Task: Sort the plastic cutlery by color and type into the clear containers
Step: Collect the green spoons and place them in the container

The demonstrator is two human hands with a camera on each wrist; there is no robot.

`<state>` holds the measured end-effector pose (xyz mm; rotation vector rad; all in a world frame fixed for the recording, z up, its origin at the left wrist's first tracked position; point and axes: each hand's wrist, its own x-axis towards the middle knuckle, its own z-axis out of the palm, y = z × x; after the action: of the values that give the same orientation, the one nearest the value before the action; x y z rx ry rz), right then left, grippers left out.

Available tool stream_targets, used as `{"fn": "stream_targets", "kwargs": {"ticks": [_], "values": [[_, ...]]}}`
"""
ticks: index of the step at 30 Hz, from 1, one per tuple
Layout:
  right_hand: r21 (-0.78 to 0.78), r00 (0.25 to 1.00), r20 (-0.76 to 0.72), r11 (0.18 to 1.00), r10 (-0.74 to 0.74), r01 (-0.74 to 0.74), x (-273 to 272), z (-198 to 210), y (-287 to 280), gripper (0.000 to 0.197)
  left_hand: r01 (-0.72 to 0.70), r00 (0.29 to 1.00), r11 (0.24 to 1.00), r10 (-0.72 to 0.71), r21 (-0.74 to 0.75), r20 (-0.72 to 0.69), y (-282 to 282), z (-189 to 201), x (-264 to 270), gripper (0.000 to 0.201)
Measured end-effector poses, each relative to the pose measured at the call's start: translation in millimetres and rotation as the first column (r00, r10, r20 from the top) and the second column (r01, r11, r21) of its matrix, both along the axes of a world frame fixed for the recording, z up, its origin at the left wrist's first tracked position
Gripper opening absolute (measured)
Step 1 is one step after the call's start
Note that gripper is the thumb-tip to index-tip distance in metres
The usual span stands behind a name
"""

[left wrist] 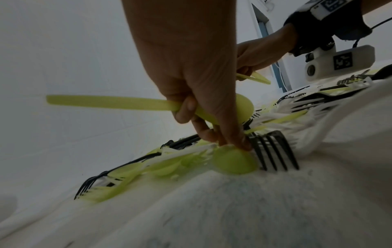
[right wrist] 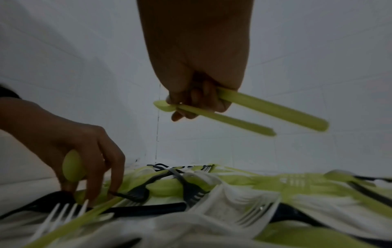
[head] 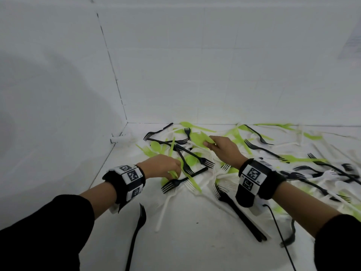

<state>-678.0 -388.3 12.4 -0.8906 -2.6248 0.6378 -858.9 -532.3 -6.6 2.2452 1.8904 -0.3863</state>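
Observation:
Green, black and white plastic cutlery [head: 195, 153] lies in a tangled pile on a white cloth. My left hand [head: 175, 173] reaches down into the near left part of the pile. It grips a green spoon [left wrist: 127, 103] in its curled fingers, and its fingertips [left wrist: 239, 142] touch another green spoon [left wrist: 233, 161] lying beside a black fork [left wrist: 273, 151]. My right hand [head: 210, 143] hovers above the pile's middle. It holds two green pieces [right wrist: 265, 110] by one end; one shows a spoon bowl [right wrist: 163, 105]. No clear container is in view.
White tiled walls [head: 175, 65] meet in a corner behind the pile, close on the left. Black forks [head: 136, 231] and a white fork [head: 164, 208] lie loose near me. A thin black cable [head: 279, 227] trails from my right wrist. More cutlery spreads to the right edge.

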Motion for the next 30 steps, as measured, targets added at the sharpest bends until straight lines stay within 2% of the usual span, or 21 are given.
{"fn": "stream_targets", "kwargs": {"ticks": [7, 10, 14, 17, 20, 23, 24, 25, 27, 30], "values": [[-0.157, 0.996, 0.065, 0.985, -0.065, 0.075, -9.7, -13.7, -1.1, 0.047, -0.239, 0.967, 0.97, 0.236, 0.031, 0.093, -12.9, -9.9, -15.5, 0.041], [-0.196, 0.995, 0.074, 0.978, -0.06, 0.074, -13.2, -16.1, 2.5, 0.052, -0.269, 0.959, 0.963, 0.266, 0.022, 0.096, -16.7, -8.1, -20.2, 0.047], [-0.308, 0.999, 0.038, 0.951, -0.022, 0.032, -20.7, -15.7, 0.3, 0.045, -0.301, 0.949, 0.953, 0.296, 0.029, 0.108, -20.3, -11.0, -23.2, 0.051], [-0.304, 0.996, 0.075, 0.952, 0.046, -0.021, -23.5, -18.0, -3.9, 0.041, -0.374, 0.91, 0.927, 0.368, -0.003, 0.191, -19.7, -12.9, -22.6, 0.051], [-0.266, 0.989, 0.118, 0.963, 0.086, -0.052, -25.1, -22.8, -8.2, 0.023, -0.398, 0.889, 0.917, 0.391, -0.02, 0.237, -21.7, -9.4, -22.0, 0.046], [-0.242, 0.989, 0.119, 0.969, 0.087, -0.056, -26.3, -28.6, -9.5, 0.013, -0.424, 0.886, 0.905, 0.405, 0.042, 0.224, -24.5, -4.4, -23.0, 0.037], [-0.235, 0.989, 0.123, 0.971, 0.081, -0.051, -25.5, -29.1, -10.8, 0.016, -0.436, 0.886, 0.896, 0.41, 0.086, 0.218, -24.4, -2.2, -22.5, 0.035], [-0.22, 0.99, 0.115, 0.974, 0.086, -0.059, -25.5, -30.4, -11.7, 0.018, -0.454, 0.88, 0.88, 0.418, 0.14, 0.225, -24.7, -1.5, -22.9, 0.032], [-0.166, 0.989, 0.119, 0.984, 0.092, -0.071, -28.5, -30.8, -12.9, 0.006, -0.519, 0.843, 0.819, 0.443, 0.243, 0.307, -26.3, 1.0, -24.9, 0.024], [-0.034, 0.973, 0.201, 0.994, 0.109, -0.104, -33.5, -28.9, -12.0, 0.023, -0.655, 0.73, 0.669, 0.441, 0.352, 0.521, -25.9, 6.5, -27.9, 0.013]]}}
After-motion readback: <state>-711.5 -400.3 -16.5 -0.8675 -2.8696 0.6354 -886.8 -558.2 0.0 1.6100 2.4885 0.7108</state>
